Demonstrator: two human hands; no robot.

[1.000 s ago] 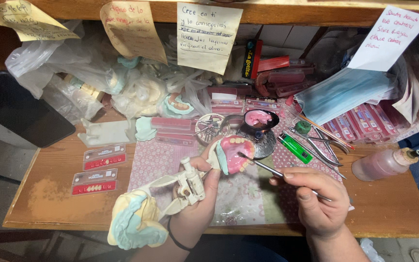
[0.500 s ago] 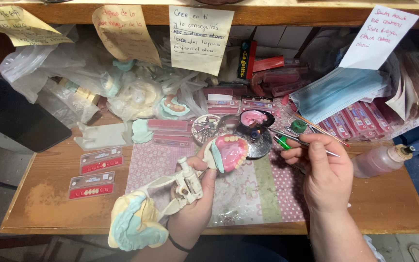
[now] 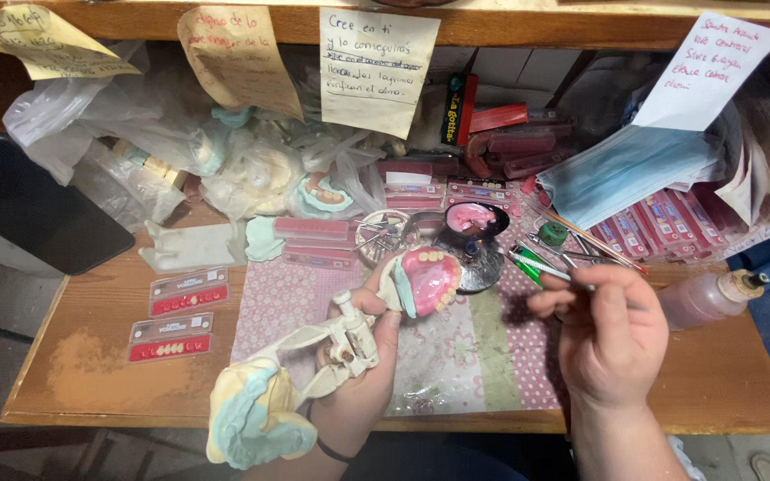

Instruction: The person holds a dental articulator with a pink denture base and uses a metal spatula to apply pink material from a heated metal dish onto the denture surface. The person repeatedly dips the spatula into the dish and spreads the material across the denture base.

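Note:
My left hand [image 3: 363, 379] grips a white hinged dental articulator [image 3: 345, 338]. Its upper end carries a pink denture with teeth on a pale green plaster cast [image 3: 425, 281], and a second pale green cast [image 3: 251, 419] hangs at its lower end. My right hand [image 3: 612, 334] is closed on a thin metal instrument [image 3: 541, 267] whose tip points left toward a small dark dish of pink wax [image 3: 474, 221]. The instrument's tip is to the right of the denture and apart from it.
A patterned mat [image 3: 465, 352] covers the wooden bench [image 3: 91, 374]. Two tooth cards [image 3: 180, 313] lie at left, a squeeze bottle [image 3: 706, 298] at right. Plastic bags with casts [image 3: 251, 174], red tooth boxes [image 3: 670, 227], a blue face mask [image 3: 626, 169] and paper notes [image 3: 374, 67] crowd the back.
My right hand has moved up and away from the denture with the instrument, toward the wax dish and tools at the back right. My left hand still holds the articulator in place.

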